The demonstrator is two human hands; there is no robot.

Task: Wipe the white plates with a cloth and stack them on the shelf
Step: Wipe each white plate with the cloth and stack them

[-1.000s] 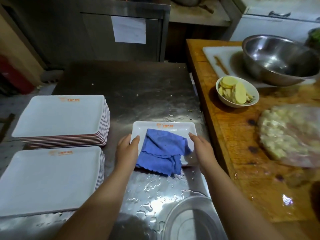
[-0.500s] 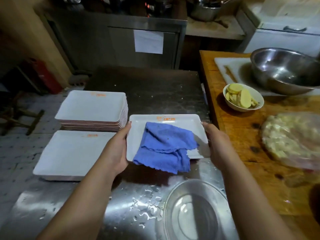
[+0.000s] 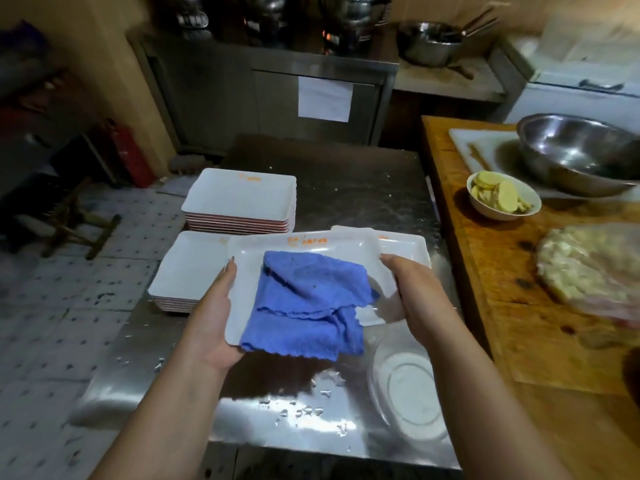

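Observation:
A white rectangular plate point(image 3: 247, 271) with an orange logo is lifted above the steel table point(image 3: 346, 188). My left hand point(image 3: 214, 317) grips its left edge and my right hand point(image 3: 412, 296) grips its right edge. A crumpled blue cloth point(image 3: 308, 299) lies on the plate and hangs over its near edge. Behind the plate's right corner the rim of a second white plate point(image 3: 410, 247) shows; whether it is held I cannot tell. Two stacks of white plates stand on the table's left side, the far stack point(image 3: 242, 199) and the near stack point(image 3: 183, 271).
A round steel dish point(image 3: 408, 379) and water drops lie at the table's front right. The wooden counter point(image 3: 485, 289) to the right bears a bowl of sliced food point(image 3: 502, 197), a large steel bowl point(image 3: 578, 154), a white cutting board point(image 3: 478, 147) and wrapped food point(image 3: 588, 271). Tiled floor lies to the left.
Both hands have lifted the plate with the cloth off the table and brought it up and closer to me. The view has risen and tilted, showing more of the floor and cabinets.

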